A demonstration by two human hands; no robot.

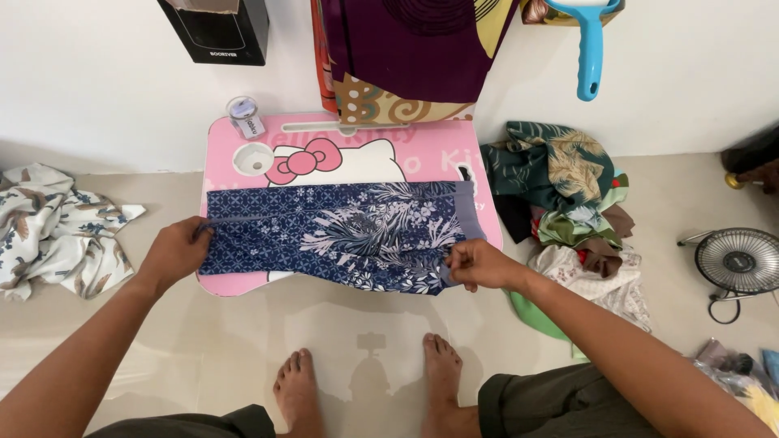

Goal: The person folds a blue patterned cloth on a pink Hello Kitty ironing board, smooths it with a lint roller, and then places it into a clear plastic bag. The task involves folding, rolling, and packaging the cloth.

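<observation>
A navy blue garment with a white floral print lies spread flat across a small pink table with a cartoon cat picture. My left hand grips the garment's left edge at the table's left side. At the lower right corner of the cloth, my right hand pinches the fabric. Both my bare feet show on the floor below the table.
A white patterned cloth lies on the floor at left. A heap of mixed clothes sits right of the table, with a small fan further right. A small jar stands on the table's back left. Purple fabric hangs on the wall.
</observation>
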